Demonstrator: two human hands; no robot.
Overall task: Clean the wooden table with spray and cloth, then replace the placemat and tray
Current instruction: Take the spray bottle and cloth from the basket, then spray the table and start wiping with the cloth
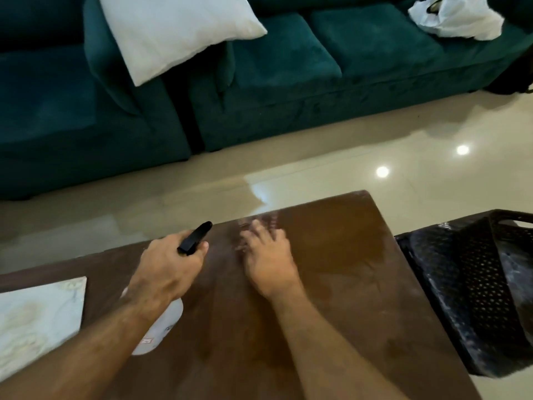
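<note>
A white spray bottle with a black nozzle is gripped by the left hand, fingers curled round its neck, the nozzle aimed toward the far edge of the wooden table. The right hand is laid over the tabletop just beside it, fingers spread – it is blurred, and whether a cloth is held under it cannot be told. The table's surface is seen as dark brown, smooth and glossy, with a lighter sheen near the far right corner. A pale marbled placemat is laid flat at the left edge, well apart from the right hand. A black perforated plastic chair is set against the table's right side. Beyond the far edge a strip of cream polished floor tiles is left open – ceiling lights are mirrored in it. A teal velvet sofa is ranged behind, with a white cushion and a white bag on it
</note>
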